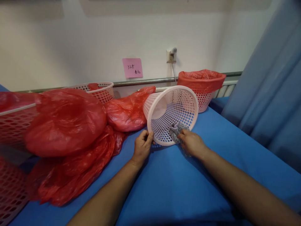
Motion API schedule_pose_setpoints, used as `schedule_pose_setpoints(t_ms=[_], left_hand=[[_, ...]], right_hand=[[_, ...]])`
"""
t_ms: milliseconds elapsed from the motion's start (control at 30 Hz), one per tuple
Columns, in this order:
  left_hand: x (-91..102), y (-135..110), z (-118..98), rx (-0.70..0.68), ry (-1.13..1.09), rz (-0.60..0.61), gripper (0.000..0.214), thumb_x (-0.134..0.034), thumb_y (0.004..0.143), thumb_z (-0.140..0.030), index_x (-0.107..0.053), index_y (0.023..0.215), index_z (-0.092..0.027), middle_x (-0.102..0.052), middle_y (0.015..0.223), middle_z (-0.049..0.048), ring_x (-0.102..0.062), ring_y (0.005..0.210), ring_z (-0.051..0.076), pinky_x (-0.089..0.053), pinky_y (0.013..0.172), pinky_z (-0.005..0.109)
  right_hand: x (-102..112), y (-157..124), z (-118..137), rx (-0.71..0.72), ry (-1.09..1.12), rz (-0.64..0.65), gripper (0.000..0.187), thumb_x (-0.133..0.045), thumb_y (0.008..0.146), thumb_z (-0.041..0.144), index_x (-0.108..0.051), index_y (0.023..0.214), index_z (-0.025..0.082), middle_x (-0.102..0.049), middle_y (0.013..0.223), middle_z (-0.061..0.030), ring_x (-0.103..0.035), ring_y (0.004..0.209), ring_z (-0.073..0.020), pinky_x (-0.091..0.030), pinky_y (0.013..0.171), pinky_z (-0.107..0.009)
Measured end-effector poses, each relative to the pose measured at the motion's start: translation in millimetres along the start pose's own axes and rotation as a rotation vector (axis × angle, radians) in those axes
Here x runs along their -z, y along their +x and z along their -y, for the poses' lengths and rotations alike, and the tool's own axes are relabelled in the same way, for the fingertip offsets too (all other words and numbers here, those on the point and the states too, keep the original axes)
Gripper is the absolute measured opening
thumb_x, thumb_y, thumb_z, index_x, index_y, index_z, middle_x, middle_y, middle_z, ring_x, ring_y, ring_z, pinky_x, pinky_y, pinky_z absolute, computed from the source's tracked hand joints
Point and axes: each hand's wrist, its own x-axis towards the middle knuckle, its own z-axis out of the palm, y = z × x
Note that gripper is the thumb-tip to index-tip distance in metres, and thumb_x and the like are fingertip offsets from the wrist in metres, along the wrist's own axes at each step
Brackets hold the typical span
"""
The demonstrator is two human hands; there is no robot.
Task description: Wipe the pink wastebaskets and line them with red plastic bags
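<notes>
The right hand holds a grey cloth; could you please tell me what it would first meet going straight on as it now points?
Most likely the inside wall of the tipped pale basket, with the grey cloth leading, though depth there is unclear.

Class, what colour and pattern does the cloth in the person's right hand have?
The cloth is a mottled grey, seen best in the head view.

Off-white wall [94, 40], power outlet [169, 57], metal rail [145, 82], blue-covered surface [183, 191], perhaps a bed, blue curtain [270, 94]
</notes>
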Motion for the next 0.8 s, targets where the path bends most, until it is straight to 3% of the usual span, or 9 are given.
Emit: schedule_pose_setpoints(t_ms=[100, 200, 300, 433, 500, 700, 800], left_hand=[[-13.6, -7.6, 12.1, 0.019, -0.032, 0.153, 0.036, -0.071, 0.083, -0.054, -0.069, 0.088, -0.018, -0.072, 0.077, 0.0014, -0.067, 0.071, 0.017, -0.056, 0.068, 0.028], [-20.8, -13.7, 22.8, 0.038, -0.046, 0.254, 0.035, -0.073, 0.082, -0.051, -0.072, 0.088, -0.017, -0.076, 0.079, 0.0041, -0.069, 0.073, 0.020, -0.059, 0.069, 0.031], [-18.1, -14.4, 25.5, 0.056, -0.043, 0.224, 0.033, -0.067, 0.088, -0.049, -0.069, 0.087, -0.017, -0.072, 0.074, 0.0021, -0.067, 0.066, 0.017, -0.057, 0.064, 0.028], [-12.2, -12.6, 18.9, 0.071, -0.031, 0.173, 0.030, -0.064, 0.090, -0.048, -0.061, 0.085, -0.018, -0.062, 0.064, -0.0032, -0.059, 0.054, 0.012, -0.050, 0.052, 0.022], [-12.2, -12.8, 15.6, 0.068, -0.027, 0.165, 0.030, -0.064, 0.090, -0.048, -0.060, 0.085, -0.019, -0.060, 0.063, -0.0041, -0.057, 0.053, 0.011, -0.048, 0.051, 0.022], [-11.7, -14.5, 16.3, 0.043, -0.006, 0.140, 0.031, -0.062, 0.092, -0.049, -0.060, 0.085, -0.019, -0.058, 0.059, -0.0051, -0.056, 0.050, 0.011, -0.046, 0.050, 0.021], [-7.6, -13.5, 17.3, 0.045, 0.007, 0.091, 0.033, -0.060, 0.092, -0.051, -0.057, 0.081, -0.020, -0.053, 0.056, -0.0073, -0.051, 0.046, 0.010, -0.042, 0.044, 0.020]], right_hand=[[-6.6, -3.7, 20.1, 0.099, 0.117, -0.006, 0.031, -0.063, 0.089, 0.017, -0.069, 0.118, 0.023, -0.066, 0.116, -0.0076, -0.066, 0.100, -0.0218, -0.055, 0.090, -0.035], [-10.7, -4.8, 37.2, 0.189, 0.324, -0.037, 0.040, -0.065, 0.091, 0.022, -0.061, 0.131, 0.024, -0.063, 0.125, -0.0066, -0.063, 0.112, -0.0205, -0.054, 0.098, -0.034], [-8.7, -1.9, 27.9, 0.174, 0.281, -0.017, 0.039, -0.063, 0.090, 0.019, -0.064, 0.129, 0.024, -0.063, 0.124, -0.0079, -0.064, 0.110, -0.0224, -0.054, 0.097, -0.037], [-0.7, 2.6, -10.3, -0.063, 0.061, -0.043, 0.028, -0.055, 0.089, 0.010, -0.073, 0.108, 0.020, -0.066, 0.108, -0.0120, -0.066, 0.091, -0.0251, -0.055, 0.085, -0.042], [1.6, 0.8, -16.5, -0.113, 0.051, -0.081, 0.030, -0.053, 0.088, 0.008, -0.073, 0.107, 0.019, -0.066, 0.107, -0.0131, -0.066, 0.090, -0.0257, -0.055, 0.084, -0.043], [-4.9, -7.5, 31.4, 0.253, 0.184, -0.028, 0.041, -0.057, 0.093, 0.019, -0.063, 0.133, 0.024, -0.064, 0.127, -0.0089, -0.064, 0.107, -0.0229, -0.054, 0.096, -0.037], [-4.9, -1.4, 24.7, 0.157, 0.124, -0.032, 0.036, -0.057, 0.091, 0.014, -0.068, 0.124, 0.023, -0.065, 0.121, -0.0096, -0.064, 0.102, -0.0231, -0.054, 0.092, -0.037]])
